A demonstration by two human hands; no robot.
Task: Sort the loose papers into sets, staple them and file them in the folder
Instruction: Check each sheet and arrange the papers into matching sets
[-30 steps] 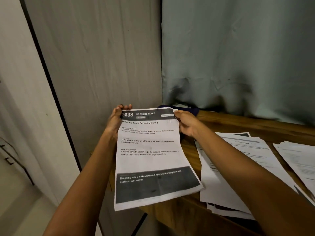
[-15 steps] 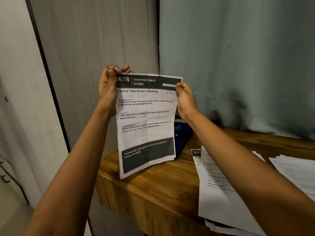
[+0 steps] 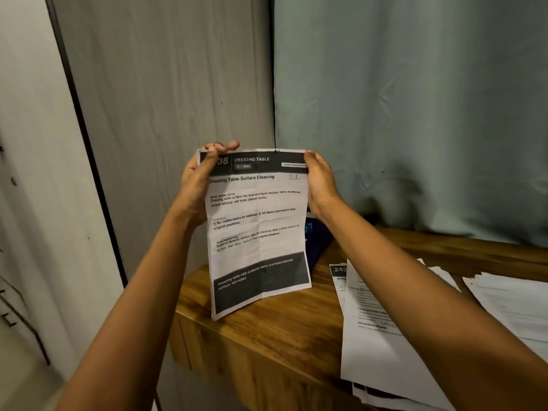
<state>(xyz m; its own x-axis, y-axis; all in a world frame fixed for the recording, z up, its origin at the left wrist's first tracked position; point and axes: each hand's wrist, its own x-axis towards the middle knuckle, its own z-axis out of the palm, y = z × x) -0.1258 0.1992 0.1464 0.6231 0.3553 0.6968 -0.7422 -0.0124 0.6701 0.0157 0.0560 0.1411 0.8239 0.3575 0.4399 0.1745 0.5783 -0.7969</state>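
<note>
I hold a printed sheet (image 3: 258, 229) headed "Dressing Table Surface Cleaning" upright, its bottom edge resting on the wooden table (image 3: 281, 330). My left hand (image 3: 197, 185) pinches the top left corner and my right hand (image 3: 321, 185) grips the top right corner. More loose papers (image 3: 373, 336) lie in overlapping piles on the table to the right, partly under my right forearm. A dark blue object (image 3: 315, 241), perhaps the folder, shows behind the sheet, mostly hidden.
A grey curtain (image 3: 415, 114) hangs behind the table and a grey panel wall (image 3: 166, 114) stands to the left. Another paper stack (image 3: 513, 304) lies at the far right. The table's left edge drops to the floor.
Both hands lifted the sheet from flat over the table's edge to upright, then lowered it so its bottom edge stands on the table. My view shifted slightly.
</note>
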